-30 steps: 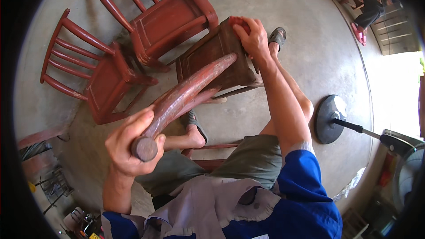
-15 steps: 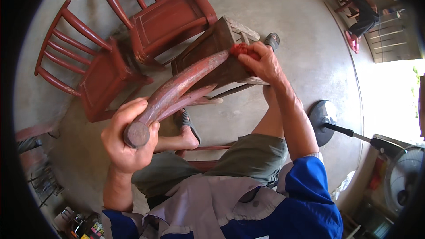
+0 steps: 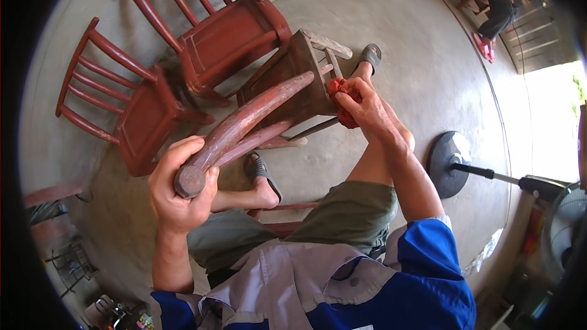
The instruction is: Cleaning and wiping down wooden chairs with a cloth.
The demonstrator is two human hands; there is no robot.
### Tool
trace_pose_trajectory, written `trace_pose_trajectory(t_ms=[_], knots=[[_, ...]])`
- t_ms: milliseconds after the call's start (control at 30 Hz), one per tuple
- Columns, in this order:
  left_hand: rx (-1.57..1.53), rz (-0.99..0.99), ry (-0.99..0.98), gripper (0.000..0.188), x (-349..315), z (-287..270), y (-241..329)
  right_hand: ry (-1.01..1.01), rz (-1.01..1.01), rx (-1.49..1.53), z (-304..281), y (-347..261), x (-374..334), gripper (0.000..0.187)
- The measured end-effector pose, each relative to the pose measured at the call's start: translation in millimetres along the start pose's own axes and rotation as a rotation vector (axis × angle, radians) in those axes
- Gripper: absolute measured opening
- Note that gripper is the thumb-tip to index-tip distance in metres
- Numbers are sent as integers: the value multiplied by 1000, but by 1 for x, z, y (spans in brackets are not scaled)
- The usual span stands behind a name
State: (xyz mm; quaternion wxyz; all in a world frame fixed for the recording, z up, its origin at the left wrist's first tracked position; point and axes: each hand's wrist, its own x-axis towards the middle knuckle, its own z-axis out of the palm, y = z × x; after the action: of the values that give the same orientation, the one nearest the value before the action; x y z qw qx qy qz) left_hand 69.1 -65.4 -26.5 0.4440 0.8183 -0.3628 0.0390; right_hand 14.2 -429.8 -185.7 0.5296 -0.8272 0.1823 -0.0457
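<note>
The left grip [image 3: 181,198] is grasping the end of a worn post [image 3: 247,113]; the right grip [image 3: 362,102] is pinching a bunched red cloth [image 3: 347,117] at the seat edge, firm contact being unconfirmed. The worn chair [image 3: 306,107] is tilting toward the person, before the knees. Good practice, in this judgement, is bracing the post firmly, pressing evenly and working into joints, while avoiding the neighbouring red chair [image 3: 229,40].

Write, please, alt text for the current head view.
A person's left hand grips the curved post of a worn wooden chair while the right hand holds a crumpled red cloth at its seat's edge. Two red wooden chairs are at left, a pedestal fan at right.
</note>
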Motion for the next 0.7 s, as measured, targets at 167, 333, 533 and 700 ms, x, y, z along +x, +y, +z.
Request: trace_pose_trajectory(t_ms=[167,333,533,700], knots=[[-34,-15,-6,42,0,1,4,242,-80,-303,6,69,27,28],[0,16,3,40,2,5,2,205,203,-630,-16,130,55,36],[-30,-25,49,37,-7,2,1,223,300,-70,16,36,20,43],[2,-38,26,36,-5,2,1,204,171,52,29,-18,-1,40]])
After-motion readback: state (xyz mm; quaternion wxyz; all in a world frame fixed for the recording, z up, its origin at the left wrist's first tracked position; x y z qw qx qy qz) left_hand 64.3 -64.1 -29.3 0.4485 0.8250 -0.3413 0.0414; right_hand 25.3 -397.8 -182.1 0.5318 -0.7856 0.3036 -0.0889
